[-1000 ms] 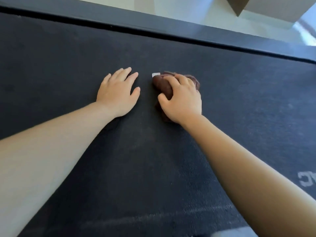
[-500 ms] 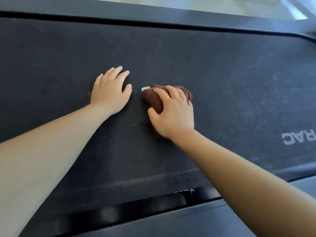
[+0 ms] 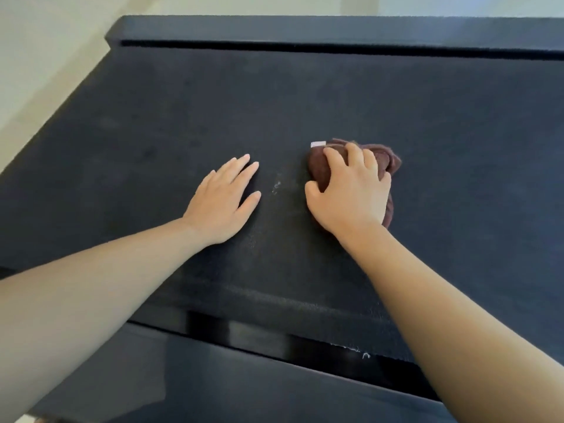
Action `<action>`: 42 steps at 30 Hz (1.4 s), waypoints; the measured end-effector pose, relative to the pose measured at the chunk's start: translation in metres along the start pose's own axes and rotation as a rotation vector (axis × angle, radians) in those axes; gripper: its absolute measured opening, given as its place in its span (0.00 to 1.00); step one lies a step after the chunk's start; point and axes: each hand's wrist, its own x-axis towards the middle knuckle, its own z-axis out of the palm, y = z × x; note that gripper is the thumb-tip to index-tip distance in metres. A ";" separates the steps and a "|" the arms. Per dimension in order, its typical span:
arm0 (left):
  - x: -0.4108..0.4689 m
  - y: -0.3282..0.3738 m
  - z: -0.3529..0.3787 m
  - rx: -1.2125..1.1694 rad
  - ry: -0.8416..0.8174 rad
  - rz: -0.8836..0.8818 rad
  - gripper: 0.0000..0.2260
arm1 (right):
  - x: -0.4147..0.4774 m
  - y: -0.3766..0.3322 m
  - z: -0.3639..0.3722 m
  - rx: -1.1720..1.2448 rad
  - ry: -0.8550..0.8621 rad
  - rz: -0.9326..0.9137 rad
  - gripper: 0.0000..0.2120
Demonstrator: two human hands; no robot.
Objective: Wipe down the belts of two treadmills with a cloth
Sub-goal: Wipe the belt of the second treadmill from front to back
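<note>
A dark treadmill belt (image 3: 305, 102) fills most of the view. A bunched brown cloth (image 3: 387, 157) with a small white tag lies on it, right of centre. My right hand (image 3: 351, 193) lies on top of the cloth, fingers curled round it, and presses it onto the belt. My left hand (image 3: 222, 199) rests flat on the belt to the left of the cloth, fingers straight, holding nothing. A faint whitish smear (image 3: 276, 187) shows on the belt between the two hands.
The black side rail (image 3: 305, 27) runs along the far edge of the belt. The near rail (image 3: 244, 386) lies below my arms, with a dark gap beside the belt. Pale floor (image 3: 45, 56) shows at the upper left.
The view has swung, so the belt's end and the floor at the left have come into sight and the printed letters have left it. The right hand and cloth now lie farther from the left hand.
</note>
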 end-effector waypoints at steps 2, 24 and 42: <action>0.004 -0.003 0.005 -0.021 0.049 -0.046 0.25 | -0.014 -0.011 0.007 -0.007 -0.008 -0.049 0.27; 0.055 -0.067 -0.005 -0.033 -0.013 0.181 0.27 | -0.018 -0.096 0.041 -0.070 0.136 0.183 0.31; 0.163 -0.076 -0.008 -0.025 0.120 0.104 0.29 | 0.216 -0.064 0.044 -0.014 0.148 0.159 0.25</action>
